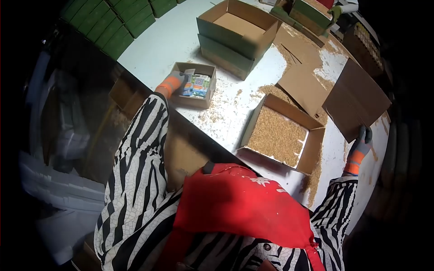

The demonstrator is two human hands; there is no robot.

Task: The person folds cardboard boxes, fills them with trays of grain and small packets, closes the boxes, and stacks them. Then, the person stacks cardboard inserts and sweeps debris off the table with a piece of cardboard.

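My left hand (175,82), in a grey and orange glove, reaches over the near side of a small cardboard box (192,103). Its fingers close at the edge of the printed cards (200,84) inside; the fingertips are partly hidden. Out to the right, my gloved right hand (362,143) grips the lower corner of a brown cardboard sheet (357,99), which stands tilted over the table. Between my hands sits an open cardboard box (316,147) with a layer of wood shavings (278,135) inside and white lining showing at its edges.
Two stacked green-sided boxes (226,52) stand at the back of the white table (153,40). Flat cardboard (303,88) lies amid scattered shavings. Green boxes (101,22) are piled at far left. Another person's gloved hand (335,13) touches a box at top right.
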